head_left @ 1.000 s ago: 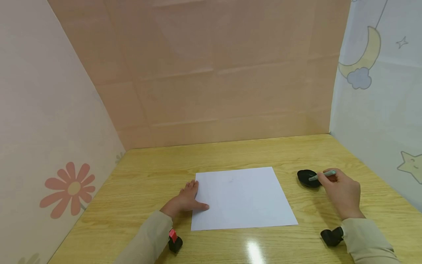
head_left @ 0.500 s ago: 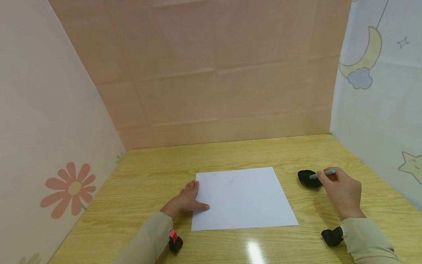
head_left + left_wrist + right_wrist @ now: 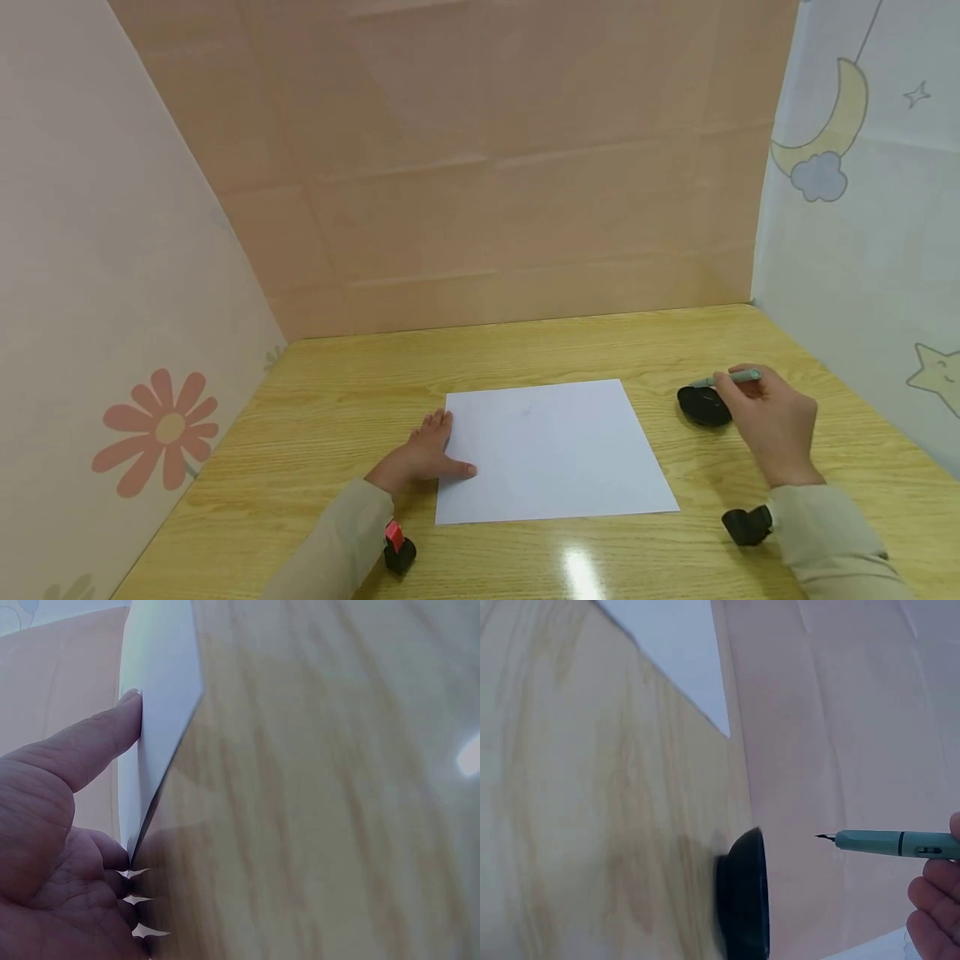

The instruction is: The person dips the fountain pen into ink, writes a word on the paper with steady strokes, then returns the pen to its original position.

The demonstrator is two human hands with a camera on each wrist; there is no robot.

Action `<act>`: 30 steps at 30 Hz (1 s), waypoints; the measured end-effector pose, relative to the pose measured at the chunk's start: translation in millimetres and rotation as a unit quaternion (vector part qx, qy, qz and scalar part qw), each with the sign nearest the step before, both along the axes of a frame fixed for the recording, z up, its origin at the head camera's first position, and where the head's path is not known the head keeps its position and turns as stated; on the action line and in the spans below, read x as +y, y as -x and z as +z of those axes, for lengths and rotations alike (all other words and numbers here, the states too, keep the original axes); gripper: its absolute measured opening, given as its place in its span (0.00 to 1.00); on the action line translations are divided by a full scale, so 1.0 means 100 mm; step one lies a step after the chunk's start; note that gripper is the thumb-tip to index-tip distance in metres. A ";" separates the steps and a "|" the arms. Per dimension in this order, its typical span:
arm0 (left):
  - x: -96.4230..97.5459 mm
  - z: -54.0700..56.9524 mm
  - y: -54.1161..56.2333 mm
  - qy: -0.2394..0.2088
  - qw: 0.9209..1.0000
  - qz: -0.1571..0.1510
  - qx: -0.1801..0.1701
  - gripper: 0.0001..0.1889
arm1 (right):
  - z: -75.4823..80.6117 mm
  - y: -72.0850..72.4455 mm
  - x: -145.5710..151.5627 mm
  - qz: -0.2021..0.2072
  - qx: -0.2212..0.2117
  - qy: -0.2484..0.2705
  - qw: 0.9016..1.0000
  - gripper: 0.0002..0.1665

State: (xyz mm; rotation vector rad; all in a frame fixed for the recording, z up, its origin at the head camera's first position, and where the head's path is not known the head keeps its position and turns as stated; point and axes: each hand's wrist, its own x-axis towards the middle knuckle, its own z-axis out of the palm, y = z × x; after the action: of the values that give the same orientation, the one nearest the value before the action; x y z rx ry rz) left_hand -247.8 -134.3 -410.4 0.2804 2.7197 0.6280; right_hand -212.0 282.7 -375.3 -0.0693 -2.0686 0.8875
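Observation:
A white sheet of paper (image 3: pixel 555 450) lies on the wooden table. My left hand (image 3: pixel 427 450) rests at its left edge, fingers and thumb spread, the thumb on the sheet; the left wrist view shows the thumb (image 3: pixel 97 739) straight on the paper. To the right of the sheet stands a small black bowl (image 3: pixel 703 408). My right hand (image 3: pixel 776 425) pinches a pale green fountain pen (image 3: pixel 742 377) above the bowl's right side. In the right wrist view the pen's dark nib (image 3: pixel 825 837) points left, apart from the black bowl (image 3: pixel 746 900). The bowl's contents cannot be made out.
The wooden table (image 3: pixel 337 375) meets a pinkish back wall (image 3: pixel 487 208). Printed side walls stand left and right, one with a flower (image 3: pixel 168 428), one with a moon (image 3: pixel 840 117). A black wrist camera (image 3: pixel 748 527) sits under each sleeve.
My right hand has moved slightly up and left, lifting the fountain pen; its nib has gone from over the bowl's middle to the far left rim. The left hand and paper stay put.

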 end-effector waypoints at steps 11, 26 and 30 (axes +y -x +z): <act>0.00 -0.01 0.00 -0.003 1.000 0.000 -0.002 0.56 | 0.13 0.09 -0.28 0.032 0.029 0.021 0.999 0.06; 0.00 0.00 0.00 -0.007 1.000 0.000 -0.004 0.55 | 0.25 0.20 -0.68 0.079 0.046 0.015 0.996 0.06; 0.00 -0.01 0.02 -0.008 1.000 0.002 -0.004 0.55 | 0.28 0.22 -0.78 0.098 0.048 0.019 0.994 0.07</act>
State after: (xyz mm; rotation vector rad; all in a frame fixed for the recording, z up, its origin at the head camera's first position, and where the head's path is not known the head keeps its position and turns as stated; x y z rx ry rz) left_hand -249.4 -134.7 -411.7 0.2751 2.7104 0.6509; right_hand -233.6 205.1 -347.6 0.1559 -1.9919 1.0299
